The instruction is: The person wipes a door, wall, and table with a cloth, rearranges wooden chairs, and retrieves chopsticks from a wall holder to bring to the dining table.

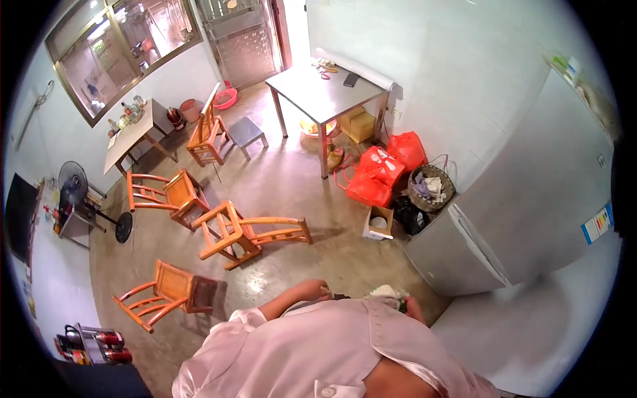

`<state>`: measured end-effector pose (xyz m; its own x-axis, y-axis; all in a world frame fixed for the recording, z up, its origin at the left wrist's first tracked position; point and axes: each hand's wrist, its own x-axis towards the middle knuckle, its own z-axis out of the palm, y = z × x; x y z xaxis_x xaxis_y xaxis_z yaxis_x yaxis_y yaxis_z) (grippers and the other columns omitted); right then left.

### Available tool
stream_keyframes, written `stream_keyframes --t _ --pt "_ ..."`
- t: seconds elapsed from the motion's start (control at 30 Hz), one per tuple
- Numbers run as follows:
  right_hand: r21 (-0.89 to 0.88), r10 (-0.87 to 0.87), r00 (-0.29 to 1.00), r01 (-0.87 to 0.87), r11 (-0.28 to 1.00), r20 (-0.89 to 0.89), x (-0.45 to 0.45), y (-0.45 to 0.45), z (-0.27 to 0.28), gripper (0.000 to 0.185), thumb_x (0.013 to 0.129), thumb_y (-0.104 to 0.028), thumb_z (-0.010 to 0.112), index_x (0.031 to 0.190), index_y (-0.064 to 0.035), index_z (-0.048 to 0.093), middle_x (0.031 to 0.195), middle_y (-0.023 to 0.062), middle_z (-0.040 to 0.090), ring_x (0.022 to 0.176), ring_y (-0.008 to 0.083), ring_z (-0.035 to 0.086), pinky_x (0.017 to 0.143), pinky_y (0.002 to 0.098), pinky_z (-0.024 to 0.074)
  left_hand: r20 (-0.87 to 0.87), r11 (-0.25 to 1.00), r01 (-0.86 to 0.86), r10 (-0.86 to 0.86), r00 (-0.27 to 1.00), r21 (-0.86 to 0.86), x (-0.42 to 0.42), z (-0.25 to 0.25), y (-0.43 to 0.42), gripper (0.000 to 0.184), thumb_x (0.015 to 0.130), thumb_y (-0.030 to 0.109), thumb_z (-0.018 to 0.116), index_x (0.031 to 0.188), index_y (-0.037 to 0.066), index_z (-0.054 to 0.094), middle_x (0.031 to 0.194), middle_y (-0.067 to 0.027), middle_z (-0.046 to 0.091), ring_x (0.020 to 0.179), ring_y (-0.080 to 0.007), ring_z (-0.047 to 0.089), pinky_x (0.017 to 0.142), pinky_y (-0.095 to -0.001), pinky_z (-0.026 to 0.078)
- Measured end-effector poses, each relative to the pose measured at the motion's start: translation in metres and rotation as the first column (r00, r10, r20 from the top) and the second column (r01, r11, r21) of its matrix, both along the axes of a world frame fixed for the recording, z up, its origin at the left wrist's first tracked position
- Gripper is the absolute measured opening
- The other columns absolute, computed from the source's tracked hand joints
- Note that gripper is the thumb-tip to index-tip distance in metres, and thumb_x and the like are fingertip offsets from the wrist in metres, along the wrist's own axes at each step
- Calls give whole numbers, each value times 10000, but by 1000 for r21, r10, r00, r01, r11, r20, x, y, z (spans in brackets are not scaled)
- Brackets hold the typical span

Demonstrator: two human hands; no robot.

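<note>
My left hand [313,289] is in front of my waist, its fingers curled and partly hidden by my pink shirt [292,351]. A small dark thing [340,296] shows just to its right, and I cannot make out whether the fingers hold it. My right hand [414,309] is at the shirt's right edge, with only part of it visible. It appears closed on the edge of a pale, greenish-white cloth [387,292], which bunches up in front of my body.
Several wooden chairs, including an overturned chair [229,232], are on the floor ahead and left. A metal table [325,93] stands against the far wall. Red bags [375,176], a wicker basket [431,189] and a small box [379,223] sit beside the grey fridge [504,192].
</note>
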<state>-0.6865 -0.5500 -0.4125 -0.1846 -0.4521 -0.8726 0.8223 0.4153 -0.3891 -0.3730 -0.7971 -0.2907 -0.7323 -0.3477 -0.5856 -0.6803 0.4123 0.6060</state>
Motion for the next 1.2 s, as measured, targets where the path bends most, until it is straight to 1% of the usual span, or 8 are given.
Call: stream_keyframes --t 0.1,0.13,0.33,0.63,0.8,0.9,1.0,1.2 --pt "-418 86 907 -273 867 -412 1 -79 30 336 832 -217 486 1044 19 598 986 149 635 891 260 626 806 399 506 -45 992 -114 111 993 -60 35 -11 -32 453 849 378 541 1124 21 589 1000 -211 638 953 -372 594 828 -408 467" --pt "-364 -83 995 98 926 58 -18 -106 -23 319 823 -192 500 1045 18 591 994 159 626 913 266 619 802 407 510 -51 988 -145 142 989 -53 44 -17 -42 455 850 383 540 1124 23 590 1012 -212 634 961 -366 594 833 -406 466" --pt "-484 -216 953 89 871 -212 -32 -276 39 375 843 -28 514 1215 3 487 1117 122 580 991 282 583 852 410 481 58 926 -376 377 924 -24 84 -20 -79 478 842 408 552 1135 31 589 1039 -210 628 982 -347 594 846 -398 465" --pt "-451 -101 992 123 884 72 -102 -492 53 325 908 -104 460 1228 -48 474 1159 144 554 1053 317 555 904 484 447 64 768 -629 627 777 121 103 -89 -125 438 838 379 577 1126 51 602 1019 -209 635 961 -328 610 838 -388 477" --pt "-537 -213 890 -41 842 -402 -152 -668 82 304 826 -25 566 1127 1 529 1031 132 602 898 264 611 775 401 513 35 670 -725 730 682 159 78 -122 -182 426 831 348 599 1128 42 598 983 -209 644 923 -312 627 799 -372 491" --pt "-458 -175 752 -185 870 -635 -167 -778 127 343 796 -70 630 1123 3 555 1016 99 621 908 219 600 787 342 479 162 617 -778 761 628 118 28 -70 -245 429 833 349 599 1134 43 594 960 -199 651 890 -299 638 774 -361 496" --pt "-203 -61 334 -411 889 -941 -209 -895 111 466 743 -170 659 1149 19 529 980 187 639 939 314 603 827 371 449 175 578 -806 787 592 125 -13 -68 -294 415 847 324 591 1154 45 579 947 -189 655 866 -287 643 760 -354 499" --pt "521 346 -393 -576 630 -852 -228 -1038 22 493 778 -223 628 1225 -62 492 1255 206 481 1109 387 491 911 412 423 91 409 -886 896 435 218 -63 -59 -375 368 868 266 576 1154 35 560 951 -185 653 862 -264 643 759 -348 497"
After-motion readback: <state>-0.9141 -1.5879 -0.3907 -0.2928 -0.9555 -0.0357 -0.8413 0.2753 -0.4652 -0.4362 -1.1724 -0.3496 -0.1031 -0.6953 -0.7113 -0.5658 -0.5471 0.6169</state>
